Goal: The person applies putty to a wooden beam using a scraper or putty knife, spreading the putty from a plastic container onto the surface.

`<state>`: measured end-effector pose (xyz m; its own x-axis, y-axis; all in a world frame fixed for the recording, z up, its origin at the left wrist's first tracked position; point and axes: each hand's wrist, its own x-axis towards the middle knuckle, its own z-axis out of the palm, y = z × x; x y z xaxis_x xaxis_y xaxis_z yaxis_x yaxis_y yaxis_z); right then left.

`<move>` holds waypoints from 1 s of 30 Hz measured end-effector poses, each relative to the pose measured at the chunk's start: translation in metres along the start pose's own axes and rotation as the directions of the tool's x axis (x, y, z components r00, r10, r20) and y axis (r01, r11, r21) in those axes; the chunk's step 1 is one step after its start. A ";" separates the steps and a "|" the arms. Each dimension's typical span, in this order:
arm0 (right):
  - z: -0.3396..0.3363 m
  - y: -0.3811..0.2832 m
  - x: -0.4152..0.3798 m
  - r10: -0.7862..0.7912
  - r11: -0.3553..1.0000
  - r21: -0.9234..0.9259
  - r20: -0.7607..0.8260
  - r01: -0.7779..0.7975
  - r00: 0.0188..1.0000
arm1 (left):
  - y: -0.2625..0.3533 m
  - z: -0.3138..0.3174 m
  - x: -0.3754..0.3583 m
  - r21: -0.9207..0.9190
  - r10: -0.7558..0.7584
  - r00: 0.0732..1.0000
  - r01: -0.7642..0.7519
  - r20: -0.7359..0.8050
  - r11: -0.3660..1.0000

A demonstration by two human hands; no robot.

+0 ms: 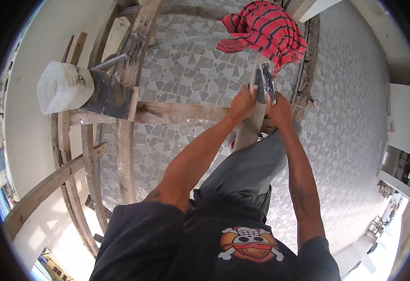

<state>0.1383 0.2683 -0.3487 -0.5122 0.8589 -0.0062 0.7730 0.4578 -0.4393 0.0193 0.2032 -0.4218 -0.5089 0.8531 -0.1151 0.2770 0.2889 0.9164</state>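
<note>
"Two hands working up there! What's in them?"
"Two flat blades, between one and two o'clock: the left hand (243,104) has its grip closed on one dark blade (260,89), the right hand (279,112) has its grip closed on one white-smeared blade (267,77)."
"And around them?"
"One red striped cloth (268,35) at one o'clock, just beyond; one whitish plastic container (67,88) out at ten, by one dark board (109,98)!"

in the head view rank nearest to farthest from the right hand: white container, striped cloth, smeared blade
1. Smeared blade: in the right hand's grip.
2. Striped cloth: beyond it, toward the top.
3. White container: well off to the left.
</note>
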 end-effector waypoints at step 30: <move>0.012 -0.013 0.011 -0.035 0.990 -0.134 0.022 0.038 0.999 | -0.003 0.001 0.001 -0.018 0.003 0.999 -0.002 0.040 1.000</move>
<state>0.1177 0.2689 -0.3539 -0.5471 0.8370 -0.0104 0.7962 0.5165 -0.3150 0.0182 0.2036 -0.4252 -0.4752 0.8705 -0.1279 0.2632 0.2793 0.9234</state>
